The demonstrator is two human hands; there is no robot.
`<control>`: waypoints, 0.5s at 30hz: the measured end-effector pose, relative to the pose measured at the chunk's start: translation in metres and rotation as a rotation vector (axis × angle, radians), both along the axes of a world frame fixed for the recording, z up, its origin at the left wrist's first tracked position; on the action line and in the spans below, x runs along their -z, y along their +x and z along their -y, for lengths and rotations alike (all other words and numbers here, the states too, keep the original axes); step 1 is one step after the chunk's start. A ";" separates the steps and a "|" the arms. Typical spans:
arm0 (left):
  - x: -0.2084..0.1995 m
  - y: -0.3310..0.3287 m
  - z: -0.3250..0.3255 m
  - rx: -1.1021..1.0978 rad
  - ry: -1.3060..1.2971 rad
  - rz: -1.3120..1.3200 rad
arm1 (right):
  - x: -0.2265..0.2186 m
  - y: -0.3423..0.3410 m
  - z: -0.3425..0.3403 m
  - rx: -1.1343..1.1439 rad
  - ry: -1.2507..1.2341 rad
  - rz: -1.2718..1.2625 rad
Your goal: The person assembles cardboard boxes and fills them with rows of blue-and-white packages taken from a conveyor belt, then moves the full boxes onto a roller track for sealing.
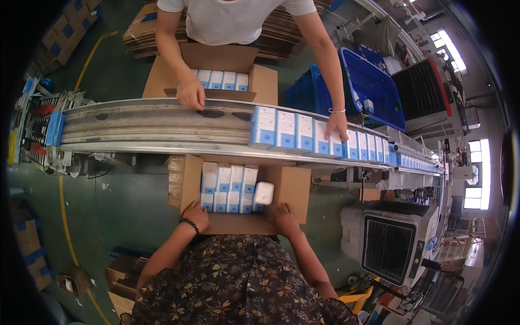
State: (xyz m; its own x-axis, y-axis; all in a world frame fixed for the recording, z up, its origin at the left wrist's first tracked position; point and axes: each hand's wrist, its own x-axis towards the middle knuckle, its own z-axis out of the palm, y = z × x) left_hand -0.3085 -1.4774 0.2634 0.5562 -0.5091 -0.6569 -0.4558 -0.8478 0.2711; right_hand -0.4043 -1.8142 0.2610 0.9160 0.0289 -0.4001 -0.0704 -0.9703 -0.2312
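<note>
Directly in front of the body, the open carton (pixel 295 189) sits just near of the conveyor (pixel 157 127), its long axis left to right. Inside, blue-and-white boxes (pixel 234 179) make two rows, white parts toward the far side, blue toward the near; at the right end a loose box (pixel 264 193) sits askew, plain white end turned up. The left hand (pixel 196 215) grasps the carton's near left corner; the right hand (pixel 284 219) is at the near right corner, fingers bent, though whether it grips I cannot tell. A metal rail (pixel 189 147) stands between carton and a row of boxes (pixel 304 132) on the conveyor's right part, touched by a co-worker's hand (pixel 337 127); blue crates (pixel 374 86) stand beyond, far right
</note>
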 end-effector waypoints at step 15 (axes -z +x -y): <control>0.068 0.042 0.062 -0.018 0.299 -0.119 | 0.099 0.083 -0.030 -0.169 -0.236 0.139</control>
